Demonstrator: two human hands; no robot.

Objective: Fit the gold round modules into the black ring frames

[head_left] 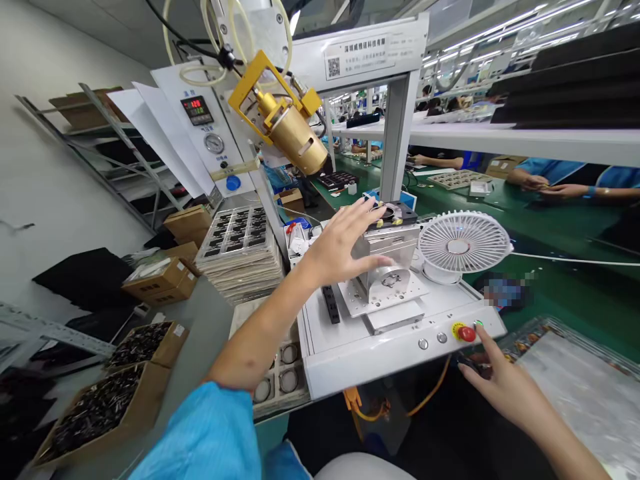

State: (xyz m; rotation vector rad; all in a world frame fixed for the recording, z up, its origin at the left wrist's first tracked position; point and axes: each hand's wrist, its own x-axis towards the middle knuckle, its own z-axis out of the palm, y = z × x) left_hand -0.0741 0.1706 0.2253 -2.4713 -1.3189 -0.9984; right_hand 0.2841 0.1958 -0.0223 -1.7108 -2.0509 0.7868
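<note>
My left hand (345,243) is spread at the left side of a metal fixture (395,283), hiding part of it. Its fingertips reach toward a black block with a round opening (400,213) on top of the fixture; whether they touch is not clear. My right hand (505,380) is at the front right corner of the white machine base (360,363). Its index finger is stretched onto or just beside a green-lit button (479,325), next to a red emergency stop button (467,333). The thumb is held apart, near something dark that I cannot make out.
A gold cylindrical machine head (297,137) hangs above the fixture. A white fan (457,247) stands at the right of the base. Stacked trays (245,260) and a tray of rings (289,380) lie left. Boxes of dark parts (95,413) stand farther left. Co-workers sit across the green table.
</note>
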